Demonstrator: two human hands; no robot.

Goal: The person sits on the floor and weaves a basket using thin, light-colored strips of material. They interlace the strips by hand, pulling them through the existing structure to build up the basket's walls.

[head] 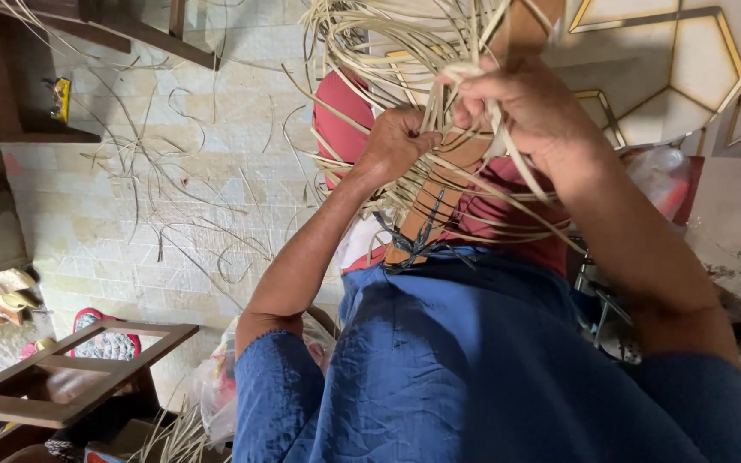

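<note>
- A bundle of pale cane strips (405,43) was held up in front of the person, above the lap, fanning out toward the top edge of the view.
- The left hand (396,141) was closed in a fist around several strips, low on the bundle, just above a brown wooden piece (439,201) resting against the lap.
- The right hand (525,107) was set higher and to the right of the left, its fingers (473,86) curled shut, pinching a few strips where they crossed.
- The two hands were near each other, with the strips stretched between them; whether they touched could not be told.
- The long axis of the gripped strips ran from the lower right, across the red cloth (508,223), up toward the upper left, so the free ends lay above and beyond the fingers.
- The right hand was the nearer to the loose, looping ends; the left was the nearer to the wooden piece.
- Stray strips were scattered on the tiled floor (130,223) to the left, beside a wooden frame (70,377).
</note>
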